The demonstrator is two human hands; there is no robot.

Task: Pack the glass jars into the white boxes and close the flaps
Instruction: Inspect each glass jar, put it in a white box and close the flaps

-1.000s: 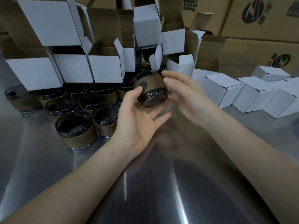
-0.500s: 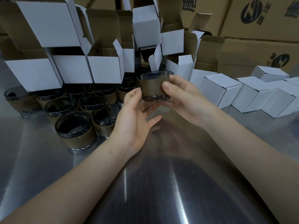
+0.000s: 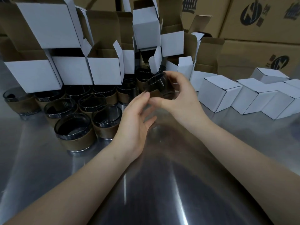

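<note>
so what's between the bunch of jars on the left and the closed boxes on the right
In the head view, both hands: the right hand grips one glass jar, the left hand touches it, over bare steel table.

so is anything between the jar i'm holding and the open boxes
Nothing visible. The jar is held up by the right hand; the open boxes lie just behind it, the loose jars lower, to the left.
</note>
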